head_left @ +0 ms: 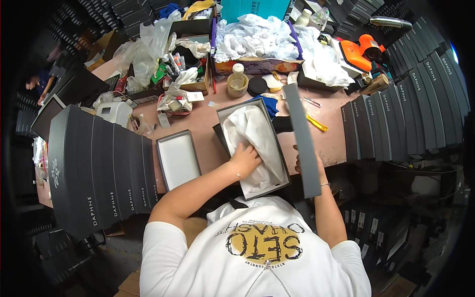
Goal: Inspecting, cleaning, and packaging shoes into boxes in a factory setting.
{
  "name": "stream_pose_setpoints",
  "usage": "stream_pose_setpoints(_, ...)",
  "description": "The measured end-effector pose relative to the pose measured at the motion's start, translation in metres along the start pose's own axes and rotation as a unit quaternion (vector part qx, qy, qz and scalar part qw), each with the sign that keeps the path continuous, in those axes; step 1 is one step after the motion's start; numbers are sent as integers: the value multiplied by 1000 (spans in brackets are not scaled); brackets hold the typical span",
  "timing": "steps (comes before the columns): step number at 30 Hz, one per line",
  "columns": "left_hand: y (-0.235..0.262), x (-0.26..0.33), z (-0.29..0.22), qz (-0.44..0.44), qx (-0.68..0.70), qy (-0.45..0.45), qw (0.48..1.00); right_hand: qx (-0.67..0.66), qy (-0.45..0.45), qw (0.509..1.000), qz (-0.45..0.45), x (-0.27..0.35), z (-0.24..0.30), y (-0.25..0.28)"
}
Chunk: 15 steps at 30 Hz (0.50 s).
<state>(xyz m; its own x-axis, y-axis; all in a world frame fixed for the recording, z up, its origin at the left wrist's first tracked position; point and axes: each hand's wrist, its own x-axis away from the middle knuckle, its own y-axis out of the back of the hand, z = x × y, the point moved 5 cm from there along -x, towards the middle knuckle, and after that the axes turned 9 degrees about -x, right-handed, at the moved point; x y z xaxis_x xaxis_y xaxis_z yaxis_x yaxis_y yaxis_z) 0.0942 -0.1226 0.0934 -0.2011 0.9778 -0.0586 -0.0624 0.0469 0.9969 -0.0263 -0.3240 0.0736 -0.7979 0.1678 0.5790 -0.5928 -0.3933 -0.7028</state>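
Observation:
An open dark grey shoebox (283, 171) stands tilted on the table in front of me, filled with crumpled white tissue paper (250, 123). My left hand (245, 159) lies on that paper near the left side of the box, its fingers apart and pressing on the sheet. To the right of the box, my right hand (319, 167) grips a dark grey shoebox lid (303, 143), held up on edge. The lid hides part of these fingers. What lies under the paper is hidden.
Another lid (179, 161) lies inside-up at the left. Stacks of dark shoeboxes flank me, left (99, 168) and right (403, 119). Behind stand a carton of white paper (255, 39), a jar (237, 81), a yellow-handled tool (317, 123) and an orange tape dispenser (357, 52).

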Motion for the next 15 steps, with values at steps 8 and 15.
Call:
stream_pose_setpoints(8,-12,-20,-15,122,-89,-104,983,16,52,999,-2,-2,2,-8)
stream_pose_setpoints(15,7,14,-18,-24,9,-88,996,255,-10,967,21,-42,-12,-21)
